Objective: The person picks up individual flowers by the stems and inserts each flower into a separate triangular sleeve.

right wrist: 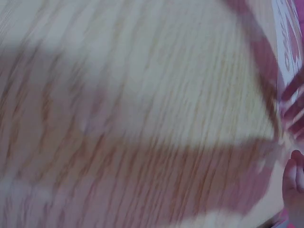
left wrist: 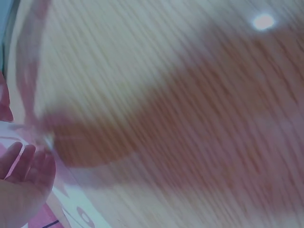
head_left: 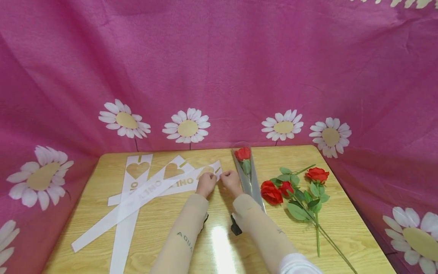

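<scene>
In the head view my left hand [head_left: 207, 184] pinches a white strip [head_left: 192, 181] with gold lettering and a gold heart, close to its right end. At that same end my right hand [head_left: 232, 182] pinches the strip's tip, fingertips almost meeting the left ones. Another white strip [head_left: 96, 233] crosses over a third, upright one [head_left: 126, 228], both with gold hearts. The left wrist view catches the left hand [left wrist: 28, 185] at its lower left edge; the right hand [right wrist: 294, 178] shows at the right edge of the right wrist view, where its grip is partly cut off.
Just right of the hands lies a wrapped red rose in a clear and grey sleeve [head_left: 245, 173]. Loose red roses [head_left: 272, 192] with long green stems lie farther right on the wooden table [head_left: 219, 236]. A pink cloth with daisies [head_left: 226, 76] hangs behind.
</scene>
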Demonstrator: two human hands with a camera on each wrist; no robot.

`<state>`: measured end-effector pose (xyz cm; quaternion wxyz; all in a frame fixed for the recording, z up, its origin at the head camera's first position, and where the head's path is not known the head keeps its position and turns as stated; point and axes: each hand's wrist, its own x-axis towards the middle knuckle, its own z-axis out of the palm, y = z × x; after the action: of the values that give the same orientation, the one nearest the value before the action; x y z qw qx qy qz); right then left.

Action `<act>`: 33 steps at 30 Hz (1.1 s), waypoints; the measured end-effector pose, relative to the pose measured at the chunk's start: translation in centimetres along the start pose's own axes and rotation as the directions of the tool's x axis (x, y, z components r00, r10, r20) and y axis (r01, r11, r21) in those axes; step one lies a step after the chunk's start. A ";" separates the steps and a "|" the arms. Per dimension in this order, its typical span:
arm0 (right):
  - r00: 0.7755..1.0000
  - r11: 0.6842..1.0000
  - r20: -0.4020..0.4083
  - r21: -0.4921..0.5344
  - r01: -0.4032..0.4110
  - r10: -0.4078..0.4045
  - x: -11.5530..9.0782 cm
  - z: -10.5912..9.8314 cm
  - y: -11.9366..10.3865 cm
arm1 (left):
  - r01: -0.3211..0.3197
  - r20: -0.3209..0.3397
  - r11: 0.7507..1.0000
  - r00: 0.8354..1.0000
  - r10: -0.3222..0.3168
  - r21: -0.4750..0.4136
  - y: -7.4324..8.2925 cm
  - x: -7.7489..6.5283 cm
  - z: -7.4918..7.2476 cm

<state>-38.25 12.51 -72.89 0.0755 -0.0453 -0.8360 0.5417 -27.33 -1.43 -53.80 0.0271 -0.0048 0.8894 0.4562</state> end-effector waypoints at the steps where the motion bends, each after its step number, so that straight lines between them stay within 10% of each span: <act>1: 0.999 0.999 0.015 -0.020 0.045 -0.045 -0.6 -0.5 -1.1 | -0.003 0.004 1.000 1.000 0.003 -0.018 0.1 0.1 0.1; 9: 0.945 0.939 -0.053 -0.140 0.313 -0.323 -6.7 -3.3 -9.1 | -0.022 -0.023 0.992 1.000 0.019 -0.126 1.8 0.3 0.1; 15: 0.947 0.941 0.034 -0.107 0.322 -0.320 -12.6 -7.4 -18.0 | -0.031 -0.080 0.991 0.997 0.020 -0.132 2.2 0.1 0.0; 33: 0.958 0.938 -0.050 -0.225 0.263 -0.281 -14.1 -9.1 -19.1 | -0.113 -0.225 0.984 0.971 0.079 -0.140 5.2 -0.7 0.7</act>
<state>-22.62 10.64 -52.85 0.1784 0.0406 -0.8842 0.4298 -26.79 2.20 -49.98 -0.0936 -0.0140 0.8489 0.5200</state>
